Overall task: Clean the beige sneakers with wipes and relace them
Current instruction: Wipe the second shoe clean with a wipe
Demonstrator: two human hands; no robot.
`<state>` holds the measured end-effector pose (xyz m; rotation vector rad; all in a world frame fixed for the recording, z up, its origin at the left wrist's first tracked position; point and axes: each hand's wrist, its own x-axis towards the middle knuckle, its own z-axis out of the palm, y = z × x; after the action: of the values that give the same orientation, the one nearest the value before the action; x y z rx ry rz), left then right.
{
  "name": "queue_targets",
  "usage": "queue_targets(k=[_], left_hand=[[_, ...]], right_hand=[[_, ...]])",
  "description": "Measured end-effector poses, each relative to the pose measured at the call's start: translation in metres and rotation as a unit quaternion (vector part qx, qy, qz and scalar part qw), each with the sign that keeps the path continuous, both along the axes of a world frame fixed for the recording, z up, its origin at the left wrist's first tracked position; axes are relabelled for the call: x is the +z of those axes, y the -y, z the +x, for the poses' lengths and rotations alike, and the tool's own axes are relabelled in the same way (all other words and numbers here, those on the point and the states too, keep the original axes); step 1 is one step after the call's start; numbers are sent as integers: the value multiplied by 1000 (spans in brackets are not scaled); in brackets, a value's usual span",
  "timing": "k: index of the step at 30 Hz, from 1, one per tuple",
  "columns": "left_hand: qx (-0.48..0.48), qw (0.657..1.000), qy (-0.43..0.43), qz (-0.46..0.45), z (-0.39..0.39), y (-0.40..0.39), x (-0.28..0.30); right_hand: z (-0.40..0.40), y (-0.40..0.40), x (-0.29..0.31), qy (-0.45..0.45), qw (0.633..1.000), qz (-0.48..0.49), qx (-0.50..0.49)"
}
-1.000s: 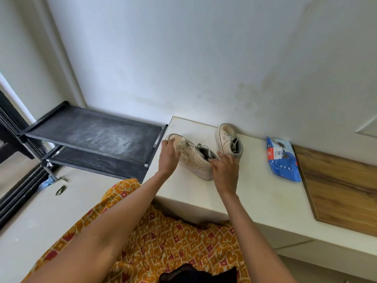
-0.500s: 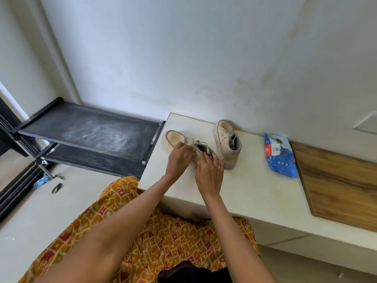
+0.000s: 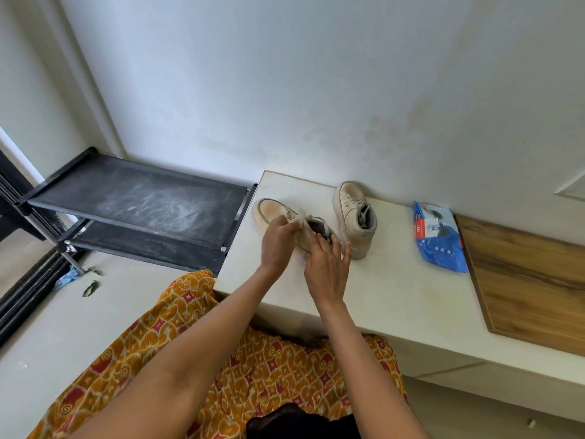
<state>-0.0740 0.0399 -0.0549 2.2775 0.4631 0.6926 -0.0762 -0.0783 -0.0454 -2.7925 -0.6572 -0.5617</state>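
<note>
Two beige sneakers stand on a white counter (image 3: pixel 395 289). The near sneaker (image 3: pixel 272 212) points to the far left, and both my hands are on it. My left hand (image 3: pixel 280 239) pinches its lace over the tongue. My right hand (image 3: pixel 326 264) holds the shoe at the heel and collar, fingers curled over the opening. The second sneaker (image 3: pixel 354 213) stands just to the right, laced, toe toward the wall. A blue pack of wipes (image 3: pixel 438 239) lies further right on the counter.
A wooden board (image 3: pixel 531 280) covers the counter's right end. A dusty black shoe rack (image 3: pixel 142 204) stands to the left against the wall, below counter height. My patterned orange garment (image 3: pixel 221 359) fills the foreground. Small debris lies on the floor at left.
The near sneaker went from tipped on its side to lying flatter on the counter. My left hand shifted from its toe to the laces, and my right hand moved onto the collar.
</note>
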Motion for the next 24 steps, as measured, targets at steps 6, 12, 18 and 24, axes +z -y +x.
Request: queue_targets(k=[6, 12, 18, 24], left_hand=[[0, 985, -83, 152, -12, -57, -15], [-21, 994, -99, 34, 2, -45, 2], [-10, 996, -82, 29, 3, -26, -6], [-39, 935, -160, 314, 12, -73, -5]], right_hand=[[1, 0, 5, -4, 1000, -9, 1], [1, -1, 2, -4, 1000, -3, -1], [1, 1, 3, 4, 1000, -4, 9], [2, 1, 3, 9, 1000, -15, 6]])
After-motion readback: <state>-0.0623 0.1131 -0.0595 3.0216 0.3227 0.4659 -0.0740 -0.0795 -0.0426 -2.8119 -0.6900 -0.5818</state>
